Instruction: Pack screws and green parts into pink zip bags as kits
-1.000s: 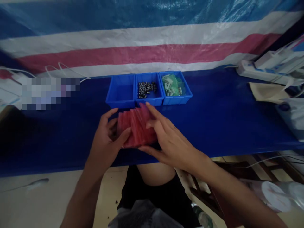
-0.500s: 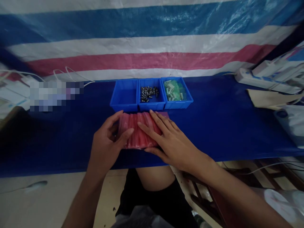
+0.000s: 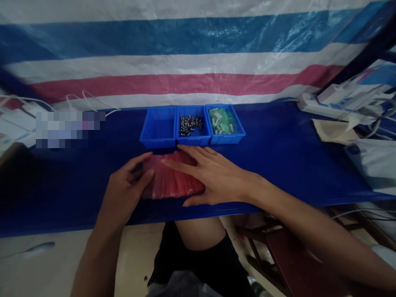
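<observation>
A row of overlapping pink-red plastic bags (image 3: 168,177) lies on the blue table (image 3: 266,165), close to its front edge. My left hand (image 3: 125,187) grips the left end of the bags between thumb and fingers. Across their right part rests my right hand (image 3: 210,175), palm down with its fingers spread. Behind the bags stand three blue bins side by side: the left bin (image 3: 159,142) has nothing visible in it, the middle one holds small dark screws (image 3: 189,123), and the right one holds pale metal pieces (image 3: 219,121) on green plastic.
Power strips with white cables sit at the right back (image 3: 318,105) and the far left (image 3: 15,128). A beige sheet (image 3: 331,130) and a plastic bag (image 3: 375,165) lie at the right. A striped sheet (image 3: 185,84) hangs behind the bins.
Both hands and the bags are further left. The bags look more fanned out, and my right hand covers more of their right end. The whole view has shifted slightly.
</observation>
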Action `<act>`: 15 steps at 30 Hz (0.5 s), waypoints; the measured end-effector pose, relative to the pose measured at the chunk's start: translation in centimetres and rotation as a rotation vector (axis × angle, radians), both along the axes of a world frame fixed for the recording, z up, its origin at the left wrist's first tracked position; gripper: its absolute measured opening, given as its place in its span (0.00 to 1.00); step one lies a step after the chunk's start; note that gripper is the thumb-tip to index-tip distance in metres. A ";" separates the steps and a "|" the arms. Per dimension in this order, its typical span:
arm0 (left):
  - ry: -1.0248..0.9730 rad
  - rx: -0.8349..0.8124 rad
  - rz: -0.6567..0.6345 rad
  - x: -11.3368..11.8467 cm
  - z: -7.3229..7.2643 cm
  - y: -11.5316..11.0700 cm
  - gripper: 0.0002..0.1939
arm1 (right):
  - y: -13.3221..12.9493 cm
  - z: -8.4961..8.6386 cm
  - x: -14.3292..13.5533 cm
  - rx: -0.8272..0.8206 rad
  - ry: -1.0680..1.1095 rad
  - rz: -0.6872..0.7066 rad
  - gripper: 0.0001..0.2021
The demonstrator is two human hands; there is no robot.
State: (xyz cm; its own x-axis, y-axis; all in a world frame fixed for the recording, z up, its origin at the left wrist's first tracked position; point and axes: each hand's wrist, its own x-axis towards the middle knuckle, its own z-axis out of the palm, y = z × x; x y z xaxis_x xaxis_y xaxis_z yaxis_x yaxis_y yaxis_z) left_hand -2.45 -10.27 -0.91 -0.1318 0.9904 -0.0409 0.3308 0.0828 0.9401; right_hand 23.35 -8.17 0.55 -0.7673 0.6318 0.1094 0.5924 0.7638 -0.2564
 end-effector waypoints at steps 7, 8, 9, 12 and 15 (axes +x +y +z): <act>0.015 0.024 -0.009 -0.5 -0.3 0.2 0.46 | 1.2 -0.4 -2.6 -0.051 -0.010 -0.003 0.48; 0.017 0.022 -0.018 -0.6 -0.2 0.4 0.46 | 1.4 -0.5 -2.8 -0.065 0.012 -0.014 0.48; 0.023 0.018 -0.028 -0.8 -0.1 0.6 0.46 | 1.6 -0.6 -3.0 -0.073 0.036 -0.025 0.48; 0.086 0.015 -0.062 -1.7 -0.2 1.5 0.46 | 1.9 -1.0 -3.2 -0.066 0.087 -0.046 0.45; 0.268 0.032 -0.137 -2.6 -0.5 2.2 0.42 | 2.0 -1.3 -3.2 -0.030 0.066 -0.024 0.42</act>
State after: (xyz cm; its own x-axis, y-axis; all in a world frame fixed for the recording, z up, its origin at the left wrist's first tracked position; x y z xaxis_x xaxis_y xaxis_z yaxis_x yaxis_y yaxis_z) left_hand -5.01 -8.09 -1.39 0.0015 1.0000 0.0089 0.5734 -0.0082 0.8193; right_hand 20.16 -6.20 -0.73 -0.7434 0.6540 0.1399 0.5916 0.7406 -0.3186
